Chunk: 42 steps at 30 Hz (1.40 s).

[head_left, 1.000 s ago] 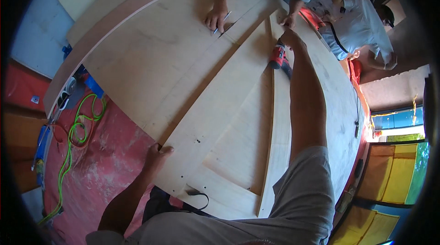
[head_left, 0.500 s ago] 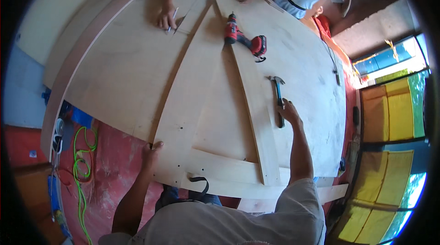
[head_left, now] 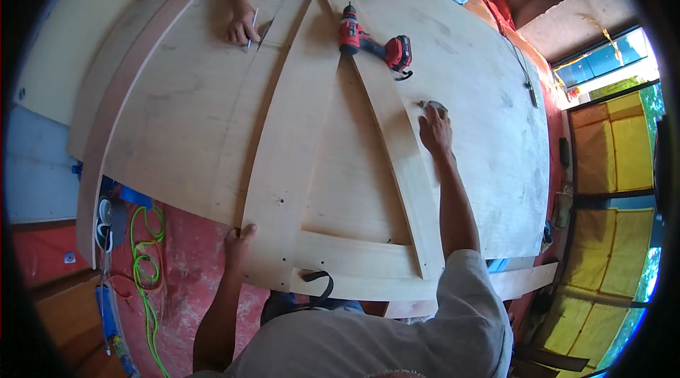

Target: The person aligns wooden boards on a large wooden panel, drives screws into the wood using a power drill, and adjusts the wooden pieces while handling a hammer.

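Under the right hand (head_left: 436,136) lies a claw hammer (head_left: 434,105), head forward, handle hidden; fingers' closure unclear. Left hand (head_left: 239,241) pinches plank (head_left: 283,141).

The board frame (head_left: 273,158) lay on the tabletop (head_left: 188,98), a drill (head_left: 349,37) across its 12-o'clock end. From the frame's centre, a hammer (head_left: 433,104) lay at 2 o'clock, a cord (head_left: 149,310) at 8 o'clock.

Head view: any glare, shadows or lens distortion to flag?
Head view, right: the window washes out to white in places; head view, centre: a soft shadow runs along the left side of the left plank; head view, overall: the large board's edges bow, and the corners go black.
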{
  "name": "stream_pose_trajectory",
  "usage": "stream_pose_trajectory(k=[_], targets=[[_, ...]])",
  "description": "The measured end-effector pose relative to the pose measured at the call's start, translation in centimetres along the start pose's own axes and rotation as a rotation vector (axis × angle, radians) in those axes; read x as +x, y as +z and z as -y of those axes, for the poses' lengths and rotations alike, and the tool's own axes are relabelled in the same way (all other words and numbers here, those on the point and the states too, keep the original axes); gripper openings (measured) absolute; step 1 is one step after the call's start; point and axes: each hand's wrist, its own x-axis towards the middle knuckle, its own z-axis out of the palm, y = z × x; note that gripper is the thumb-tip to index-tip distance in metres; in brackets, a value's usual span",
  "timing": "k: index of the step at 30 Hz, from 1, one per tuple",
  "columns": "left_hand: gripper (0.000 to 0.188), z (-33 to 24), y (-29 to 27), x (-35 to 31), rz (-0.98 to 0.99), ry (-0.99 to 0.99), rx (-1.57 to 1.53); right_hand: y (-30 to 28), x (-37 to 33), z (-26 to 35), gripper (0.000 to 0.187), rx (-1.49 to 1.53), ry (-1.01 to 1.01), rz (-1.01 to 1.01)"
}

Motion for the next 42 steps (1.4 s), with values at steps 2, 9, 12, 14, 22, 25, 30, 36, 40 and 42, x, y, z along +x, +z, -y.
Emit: stream_pose_trajectory(k=[2,9,12,14,22,25,30,36,40,42], targets=[[0.035,-1.4,1.4,0.2,0.041,0.016,0.045,0.1,-1.1,-5.9,0.044,-0.108,0.193,-0.016],[0.039,-4.4,1.0,-2.4,0.019,-0.004,0.046,-0.7,-4.3,-6.8,0.032,-0.163,0.266,0.053],[0.040,-1.5,1.0,-1.7,0.056,-0.036,-0.070,-4.1,-4.4,-5.8,0.022,-0.106,0.318,-0.017],[0.042,-1.8,0.6,-2.9,0.026,-0.019,-0.060,-6.3,-6.7,-3.2,0.023,-0.042,0.236,-0.014],[0.048,-2.3,1.0,-0.3,0.017,0.016,-0.041,-6.9,-23.2,16.9,0.028,0.584,0.243,0.281],[0.047,-4.0,0.9,-2.3,-0.029,0.100,-0.158,-5.3,-26.2,20.3,0.031,0.492,0.272,0.317],[0.051,-2.7,1.2,-1.0,0.021,0.144,-0.314,-1.0,-27.4,16.0,0.026,0.513,0.373,0.268],[0.064,-2.0,1.9,-1.2,-0.086,0.079,-0.051,-0.5,-26.5,14.0,0.022,0.853,0.628,0.309],[0.064,-4.2,0.7,-3.0,0.004,-0.049,0.027,0.5,-27.4,15.6,0.036,0.392,0.356,0.161],[0.065,-4.0,0.7,-2.6,-0.027,-0.091,0.047,1.3,-28.4,16.4,0.034,0.371,0.366,0.118]])
